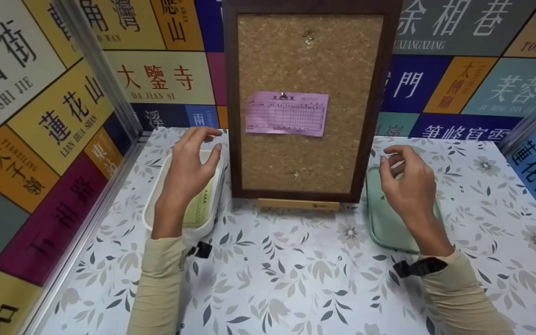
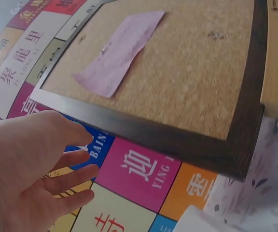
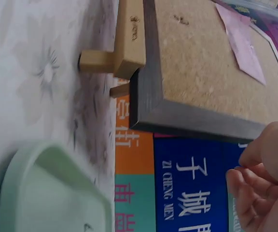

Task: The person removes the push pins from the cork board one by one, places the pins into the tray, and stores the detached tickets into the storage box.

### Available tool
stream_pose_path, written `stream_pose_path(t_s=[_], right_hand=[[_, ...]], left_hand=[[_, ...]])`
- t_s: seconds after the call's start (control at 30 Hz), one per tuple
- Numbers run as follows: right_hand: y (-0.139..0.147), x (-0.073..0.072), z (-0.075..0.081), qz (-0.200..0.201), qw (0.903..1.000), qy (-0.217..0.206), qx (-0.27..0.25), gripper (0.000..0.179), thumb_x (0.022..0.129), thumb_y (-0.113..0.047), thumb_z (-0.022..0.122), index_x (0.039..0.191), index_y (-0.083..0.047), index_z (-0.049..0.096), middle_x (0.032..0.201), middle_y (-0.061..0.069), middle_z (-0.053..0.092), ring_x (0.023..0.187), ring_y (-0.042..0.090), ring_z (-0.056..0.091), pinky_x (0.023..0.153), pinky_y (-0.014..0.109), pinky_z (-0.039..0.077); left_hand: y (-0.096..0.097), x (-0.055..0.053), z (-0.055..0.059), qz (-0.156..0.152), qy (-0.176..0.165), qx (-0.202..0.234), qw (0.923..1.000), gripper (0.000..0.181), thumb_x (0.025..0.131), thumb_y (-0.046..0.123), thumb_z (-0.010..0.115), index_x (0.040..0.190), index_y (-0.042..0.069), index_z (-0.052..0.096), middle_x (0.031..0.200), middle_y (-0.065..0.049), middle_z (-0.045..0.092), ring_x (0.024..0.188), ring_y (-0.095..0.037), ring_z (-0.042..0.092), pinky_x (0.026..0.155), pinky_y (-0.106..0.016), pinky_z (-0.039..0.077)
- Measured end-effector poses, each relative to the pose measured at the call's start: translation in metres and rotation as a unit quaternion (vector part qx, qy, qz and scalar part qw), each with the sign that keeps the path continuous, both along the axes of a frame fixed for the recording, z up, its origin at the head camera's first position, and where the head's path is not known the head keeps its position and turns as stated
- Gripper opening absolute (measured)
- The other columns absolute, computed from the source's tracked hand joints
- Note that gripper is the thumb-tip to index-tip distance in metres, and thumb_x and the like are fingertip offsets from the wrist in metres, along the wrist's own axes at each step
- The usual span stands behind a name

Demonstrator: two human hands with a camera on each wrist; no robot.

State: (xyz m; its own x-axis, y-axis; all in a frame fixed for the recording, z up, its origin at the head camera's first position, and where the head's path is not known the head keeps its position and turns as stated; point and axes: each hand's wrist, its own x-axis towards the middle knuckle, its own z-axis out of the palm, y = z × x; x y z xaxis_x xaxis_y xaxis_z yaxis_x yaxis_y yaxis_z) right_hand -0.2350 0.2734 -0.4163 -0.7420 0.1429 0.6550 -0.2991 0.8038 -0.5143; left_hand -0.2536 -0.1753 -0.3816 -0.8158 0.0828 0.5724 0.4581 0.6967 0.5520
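A cork board (image 1: 342,158) in a dark wooden frame stands upright in the middle. One pink printed form (image 1: 286,114) hangs on it, held by a clear pushpin (image 1: 283,95) at its top edge. Over the white tray (image 1: 211,222) at the left, my left hand (image 1: 186,170) hovers with fingers extended and thumb apart, holding nothing. Yellow-green slips (image 1: 198,207) lie in that tray, partly hidden by the hand and wrist. My right hand (image 1: 410,184), fingers loosely curled, is raised over the green tray (image 1: 386,230) beside the board's right edge; nothing shows in its grasp.
Two more clear pushpins stick in the cork, one near the top (image 1: 309,38) and one near the bottom (image 1: 295,175). A light wooden stand (image 1: 298,204) supports the frame. The floral tablecloth (image 1: 286,270) covers the table, and panels with Chinese lettering (image 1: 170,77) line the walls.
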Motion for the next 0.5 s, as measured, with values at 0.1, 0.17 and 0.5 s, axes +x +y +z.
stream_pose_path(t_s=[0.1, 0.17, 0.5], right_hand=[[-0.012, -0.001, 0.010, 0.015, 0.9992, 0.036, -0.014, 0.018, 0.102, -0.018, 0.071, 0.117, -0.008, 0.074, 0.088, 0.008, 0.077, 0.067, 0.006, 0.061, 0.068, 0.019, 0.042], [-0.020, -0.003, 0.016, 0.029, 0.9979, 0.055, -0.020, 0.018, 0.102, -0.017, 0.071, 0.116, -0.007, 0.074, 0.088, 0.008, 0.076, 0.068, 0.009, 0.062, 0.069, 0.017, 0.042], [-0.050, -0.015, 0.039, 0.078, 0.9943, 0.072, 0.008, 0.019, 0.103, -0.022, 0.074, 0.112, -0.006, 0.075, 0.082, 0.007, 0.073, 0.066, 0.017, 0.065, 0.066, 0.018, 0.044]], left_hand=[[0.009, 0.000, 0.002, -0.007, 0.011, 0.015, 0.9998, 0.025, 0.103, 0.013, 0.071, 0.127, 0.011, 0.073, 0.131, -0.010, 0.069, 0.119, -0.027, 0.067, 0.107, -0.043, 0.054], [0.015, -0.001, 0.003, -0.005, 0.014, 0.021, 0.9997, 0.025, 0.103, 0.015, 0.071, 0.128, 0.012, 0.073, 0.135, -0.010, 0.066, 0.120, -0.026, 0.066, 0.107, -0.042, 0.055], [0.040, -0.010, 0.010, 0.006, 0.023, 0.032, 0.9992, 0.036, 0.105, 0.025, 0.071, 0.139, 0.014, 0.066, 0.160, -0.013, 0.051, 0.141, -0.024, 0.058, 0.118, -0.042, 0.050]])
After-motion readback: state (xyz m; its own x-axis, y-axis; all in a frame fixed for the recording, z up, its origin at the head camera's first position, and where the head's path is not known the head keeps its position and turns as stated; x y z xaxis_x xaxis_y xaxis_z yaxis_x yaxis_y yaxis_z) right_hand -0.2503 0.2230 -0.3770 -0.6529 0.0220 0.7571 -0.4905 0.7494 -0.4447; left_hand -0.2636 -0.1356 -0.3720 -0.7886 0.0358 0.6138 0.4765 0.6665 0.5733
